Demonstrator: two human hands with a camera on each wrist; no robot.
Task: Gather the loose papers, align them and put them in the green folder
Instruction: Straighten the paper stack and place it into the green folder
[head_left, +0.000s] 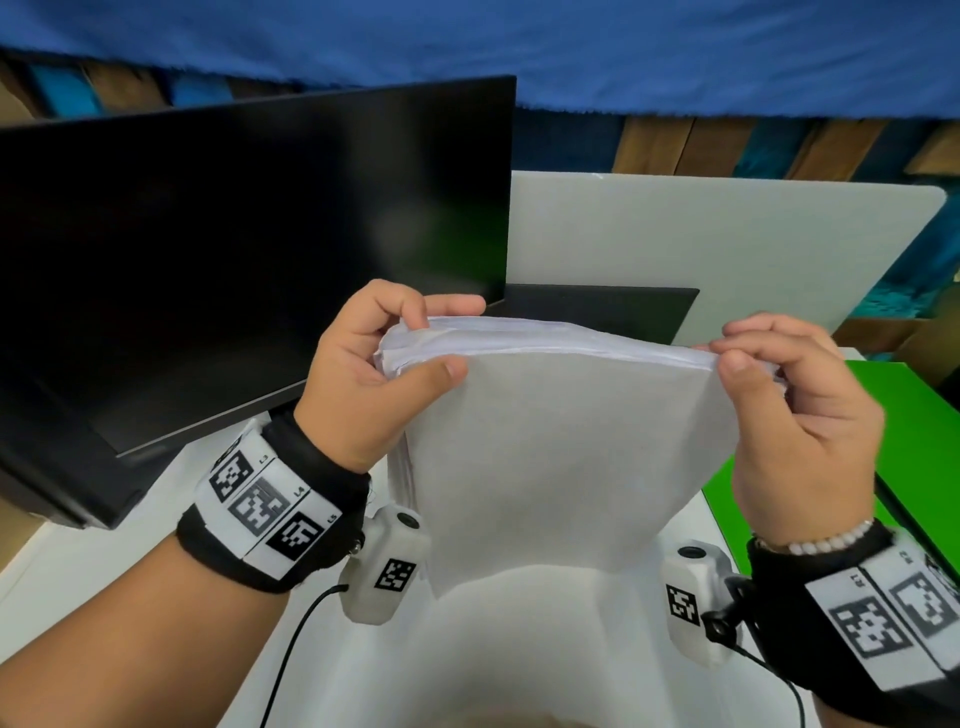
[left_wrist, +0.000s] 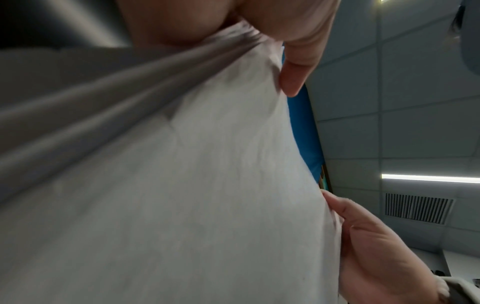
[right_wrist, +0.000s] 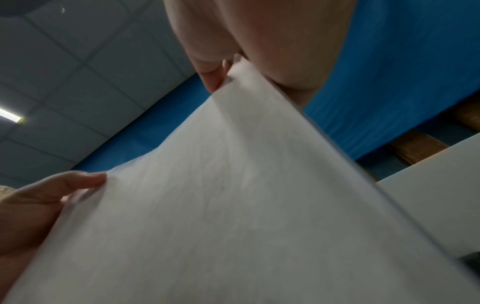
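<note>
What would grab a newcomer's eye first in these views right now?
The stack of white papers, held upright in the centre, with the left hand and right hand each pinching a top corner. Next, the big dark monitor filling the left, and the bright green folder lying on the white desk at the right edge.

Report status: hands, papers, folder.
Left hand and right hand pinch paper stack at top corners, upright. Green folder on desk at right. Nothing blocking.
</note>
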